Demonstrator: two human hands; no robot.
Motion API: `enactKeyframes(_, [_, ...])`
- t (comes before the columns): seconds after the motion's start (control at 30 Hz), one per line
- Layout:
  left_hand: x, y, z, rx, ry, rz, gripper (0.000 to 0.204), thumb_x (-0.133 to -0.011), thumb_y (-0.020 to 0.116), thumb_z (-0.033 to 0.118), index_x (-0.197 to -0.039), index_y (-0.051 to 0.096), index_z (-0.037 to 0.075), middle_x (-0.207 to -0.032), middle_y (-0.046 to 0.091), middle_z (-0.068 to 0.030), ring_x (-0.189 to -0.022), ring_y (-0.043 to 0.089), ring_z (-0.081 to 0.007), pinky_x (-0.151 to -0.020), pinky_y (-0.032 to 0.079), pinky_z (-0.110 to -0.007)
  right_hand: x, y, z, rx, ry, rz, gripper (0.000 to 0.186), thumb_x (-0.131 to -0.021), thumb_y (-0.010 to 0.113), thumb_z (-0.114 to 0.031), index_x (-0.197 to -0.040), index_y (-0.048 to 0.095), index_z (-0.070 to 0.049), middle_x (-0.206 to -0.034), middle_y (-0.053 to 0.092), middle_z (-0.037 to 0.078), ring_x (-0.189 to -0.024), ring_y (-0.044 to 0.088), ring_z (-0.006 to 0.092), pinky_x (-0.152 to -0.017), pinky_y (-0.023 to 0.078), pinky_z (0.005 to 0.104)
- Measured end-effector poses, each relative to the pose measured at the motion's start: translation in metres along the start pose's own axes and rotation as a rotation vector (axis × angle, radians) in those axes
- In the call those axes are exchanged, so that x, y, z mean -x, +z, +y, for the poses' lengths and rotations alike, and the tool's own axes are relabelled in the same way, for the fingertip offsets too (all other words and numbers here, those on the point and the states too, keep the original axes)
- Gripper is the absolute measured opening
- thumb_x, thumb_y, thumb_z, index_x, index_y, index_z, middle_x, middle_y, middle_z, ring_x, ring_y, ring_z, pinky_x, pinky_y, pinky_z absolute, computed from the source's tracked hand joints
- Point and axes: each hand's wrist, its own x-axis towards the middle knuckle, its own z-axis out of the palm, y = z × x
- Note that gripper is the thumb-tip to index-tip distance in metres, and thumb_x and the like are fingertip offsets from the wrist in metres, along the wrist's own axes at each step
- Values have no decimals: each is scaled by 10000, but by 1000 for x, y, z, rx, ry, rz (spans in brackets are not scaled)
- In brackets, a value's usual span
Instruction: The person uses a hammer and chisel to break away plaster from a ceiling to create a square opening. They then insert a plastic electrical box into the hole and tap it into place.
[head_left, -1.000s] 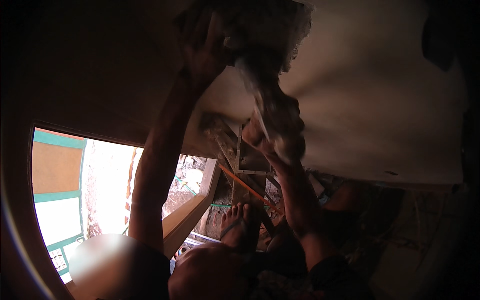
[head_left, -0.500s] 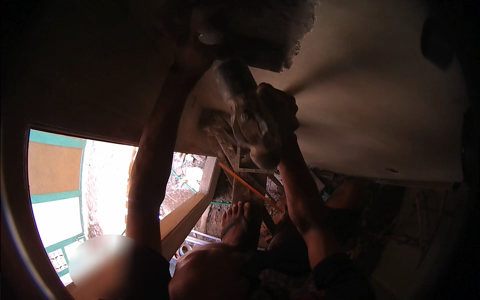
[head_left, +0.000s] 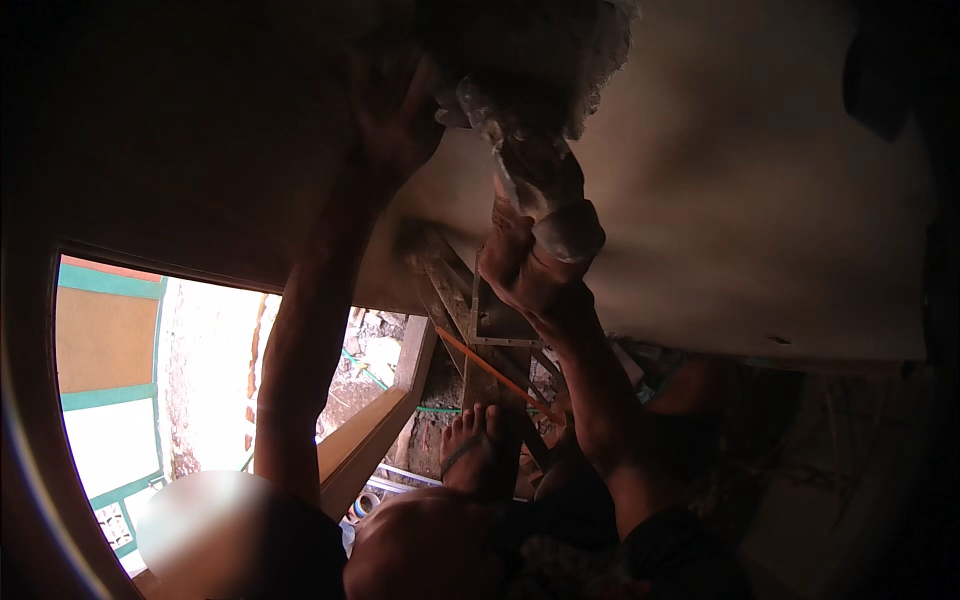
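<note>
My right hand [head_left: 515, 255] is wrapped round a dusty grey hand tool [head_left: 540, 175] with a rounded lower end, too dark to name exactly. The tool's upper end meets a dark, rough-edged patch [head_left: 520, 50] in a pale board surface [head_left: 730, 180]. My left hand [head_left: 395, 115] is raised to the left edge of that patch, with its fingers in shadow; I cannot make out whether they hold anything.
Below are a wooden beam [head_left: 380, 430], crossed planks [head_left: 455, 290], an orange strip [head_left: 495, 370], rubble [head_left: 370, 335] and my sandalled foot [head_left: 465, 450]. A bright opening [head_left: 110, 330] at left shows a teal-framed wall. A dark shape [head_left: 870, 90] sits at upper right.
The tool and my right hand have shifted: compared with half a second ago, the tool's rounded end is higher and further right. My left hand stays near the patch's left edge.
</note>
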Motion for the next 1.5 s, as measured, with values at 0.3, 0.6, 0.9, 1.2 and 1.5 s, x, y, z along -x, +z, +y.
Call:
enactKeyframes(0.3, [-5,4,1,81,-100,-152,618,-828,672,380,-1269,544,-34,-1236,566,-209,-1209,456,-451,-1040,288,-653,1,-3,-8,-55,40,150,218,-948,551,12,-1151,537,88,-987,644,147,-771,652,183,-604,499,258])
enactKeyframes(0.6, [-9,17,-2,-18,-110,-88,555,-823,671,297,-1262,545,-18,-1196,586,-194,-1176,461,-454,-946,383,-581,-5,14,4,-64,7,171,214,-949,455,38,-1140,538,85,-886,616,112,-697,599,141,-587,470,263])
enactKeyframes(0.9, [-27,9,3,13,-149,-69,396,-800,623,101,-1179,577,-6,-1169,607,-210,-1071,531,-433,-879,441,-551,-4,7,2,-70,69,89,297,-947,510,32,-1238,510,92,-1065,643,200,-931,678,216,-779,533,287])
enactKeyframes(1.2, [-24,6,6,125,9,22,340,-849,606,93,-1176,577,4,-1163,607,-229,-1104,563,-454,-854,478,-530,7,3,-11,-354,324,211,163,-974,496,-66,-1094,463,38,-915,543,127,-778,557,160,-656,442,271])
enactKeyframes(1.5, [-35,6,13,51,-4,-34,384,-899,560,145,-1245,512,-14,-1174,596,-242,-1057,579,-441,-825,481,-524,8,1,-15,-556,485,287,175,-1003,477,-173,-932,414,-25,-737,432,40,-609,423,102,-529,335,255])
